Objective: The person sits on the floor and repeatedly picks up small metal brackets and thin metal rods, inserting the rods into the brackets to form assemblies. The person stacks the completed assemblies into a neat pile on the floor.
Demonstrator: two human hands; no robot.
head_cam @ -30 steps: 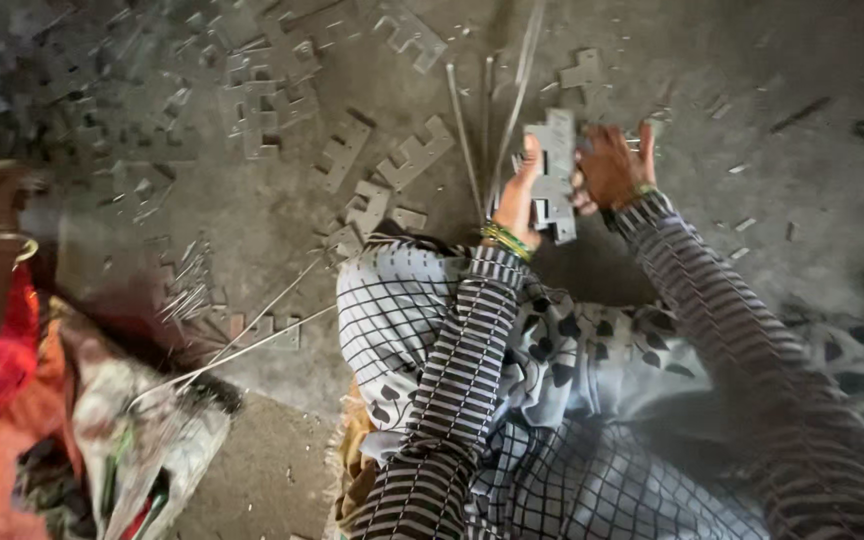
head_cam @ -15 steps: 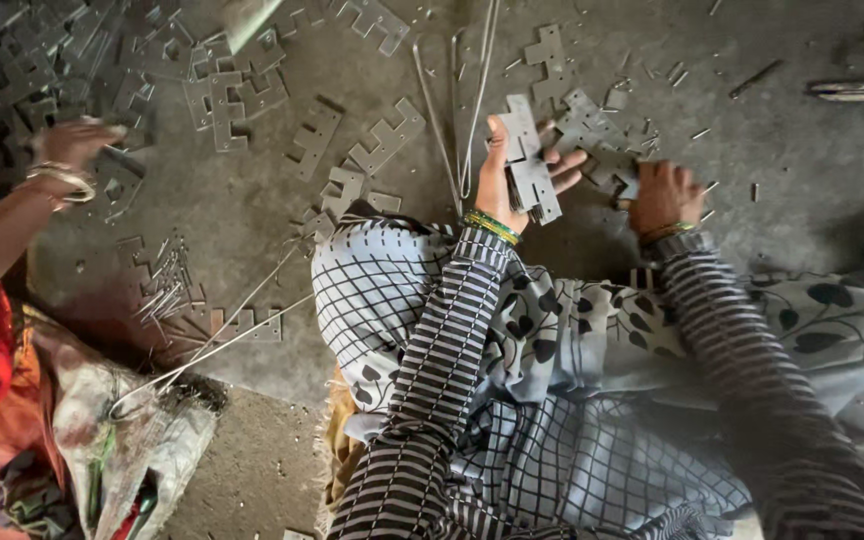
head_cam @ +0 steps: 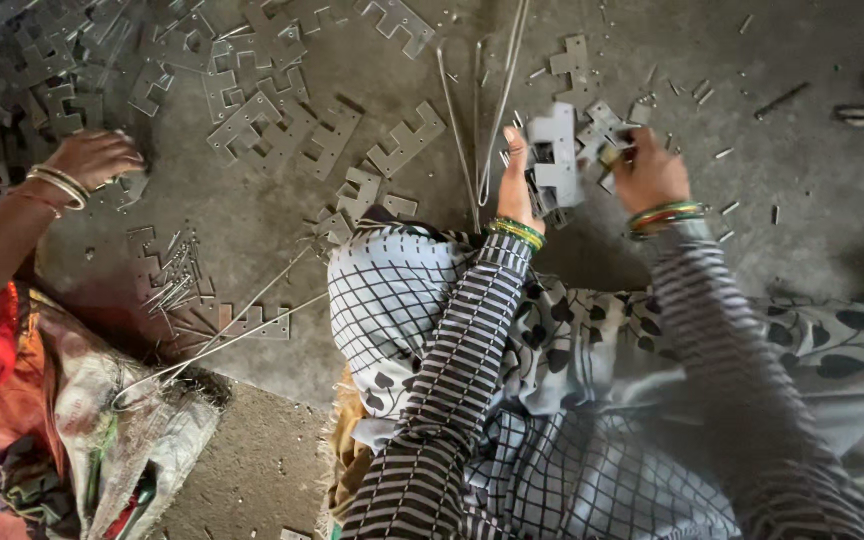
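Head view, left hand (head_cam: 514, 180) fingers gripping notched metal plate (head_cam: 555, 155), right hand (head_cam: 647, 172) pinching its edge.

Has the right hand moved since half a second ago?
Yes. The right hand has gone left along the floor to the notched metal plate held in the left hand; judged against the long wire rods, the gap has closed.

Dull grey metal plates (head_cam: 555, 155), thin shiny wire rods (head_cam: 500, 100), rough matt concrete floor (head_cam: 802, 230), soft patterned cloth (head_cam: 572, 340).
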